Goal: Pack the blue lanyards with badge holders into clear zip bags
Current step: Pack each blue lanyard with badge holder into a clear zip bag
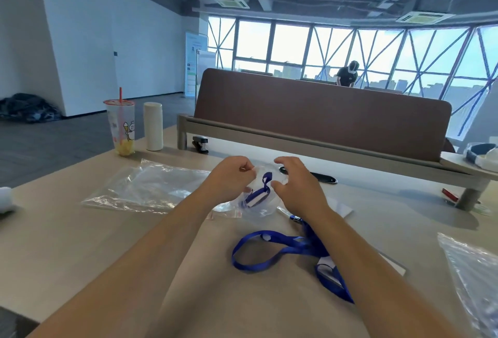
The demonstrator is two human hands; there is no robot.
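Head view: left hand (231, 176) fingers curled, pinching top edge of small clear zip bag (260, 209). Right hand (296, 184) fingers and thumb curled on bag's other side. Blue lanyard (259, 191) bunched inside bag. Second blue lanyard (269, 248) loose on table (107, 243), partly under right forearm. Larger clear bag (151, 187) flat at left; drink cup (122, 127), white bottle (153, 126) behind.
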